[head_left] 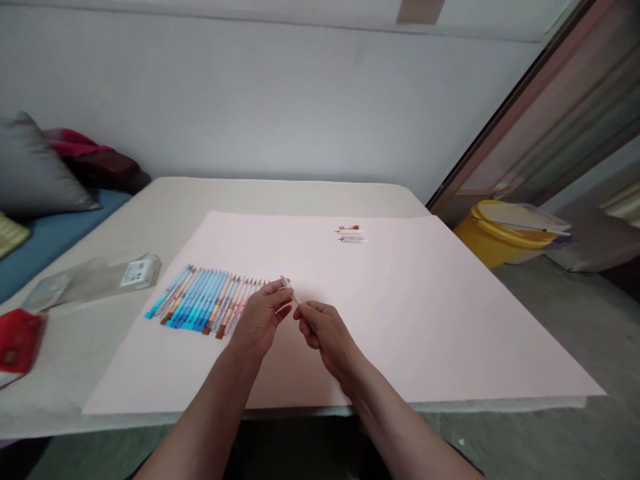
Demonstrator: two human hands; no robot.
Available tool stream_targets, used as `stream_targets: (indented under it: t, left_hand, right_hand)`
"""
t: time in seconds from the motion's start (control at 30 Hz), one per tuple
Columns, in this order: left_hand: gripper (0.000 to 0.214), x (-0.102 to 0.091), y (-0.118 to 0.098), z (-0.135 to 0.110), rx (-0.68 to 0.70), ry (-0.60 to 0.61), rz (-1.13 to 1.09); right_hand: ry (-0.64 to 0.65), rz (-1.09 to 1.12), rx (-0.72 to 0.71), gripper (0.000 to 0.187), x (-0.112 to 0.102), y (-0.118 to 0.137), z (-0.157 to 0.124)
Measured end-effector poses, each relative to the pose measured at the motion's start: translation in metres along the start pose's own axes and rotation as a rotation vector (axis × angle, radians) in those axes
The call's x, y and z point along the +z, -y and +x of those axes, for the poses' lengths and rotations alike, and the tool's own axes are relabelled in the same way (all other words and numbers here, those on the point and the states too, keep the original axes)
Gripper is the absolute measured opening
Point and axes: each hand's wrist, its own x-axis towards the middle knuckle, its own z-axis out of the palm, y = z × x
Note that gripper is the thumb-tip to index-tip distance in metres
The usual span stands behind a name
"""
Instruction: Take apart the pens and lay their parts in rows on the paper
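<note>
A slim pale pen (289, 287) is held up between both hands, over the pink sheet (425, 320). My left hand (263, 312) pinches its upper part with thumb and fingers. Lower down, the closed fingers of my right hand (324, 328) grip its other end. Beside my left hand lies a long row of pens (197, 300) in blue, brown, clear and pink tones, side by side; my left hand hides the row's right end. Farther back on the sheet is a small group of pens (351, 233), one of them brown.
A clear plastic packet (100, 280) with a white label lies left of the sheet, and a red object (19, 341) sits at the left edge. Cushions (40, 170) rest on a blue seat. A yellow bucket (470, 233) stands on the floor at right.
</note>
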Motion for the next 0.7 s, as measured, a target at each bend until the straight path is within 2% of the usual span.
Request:
stream_targets:
  t: [0.1, 0.27, 0.43, 0.6, 0.7]
  left_hand:
    - [0.031, -0.0015, 0.0005, 0.0012, -0.018, 0.075, -0.066]
    - [0.029, -0.0034, 0.0021, 0.0033, -0.002, 0.011, -0.022]
    - [0.024, -0.0018, 0.0018, 0.0007, -0.022, 0.076, -0.045]
    - [0.021, -0.0031, 0.0006, 0.0013, 0.003, 0.01, -0.063]
    - [0.018, -0.0058, -0.0004, 0.0037, 0.014, -0.004, -0.098]
  right_hand:
    - [-0.004, 0.004, -0.007, 0.019, -0.0003, -0.0007, -0.0004]
    - [0.018, 0.001, 0.003, 0.016, -0.0003, -0.0014, 0.0003]
    - [0.027, -0.031, -0.002, 0.019, -0.0013, -0.0014, 0.0006]
    - [0.144, -0.004, 0.045, 0.025, -0.0045, -0.002, -0.0006]
    - [0.168, 0.04, 0.086, 0.021, -0.0059, -0.0029, -0.0008]
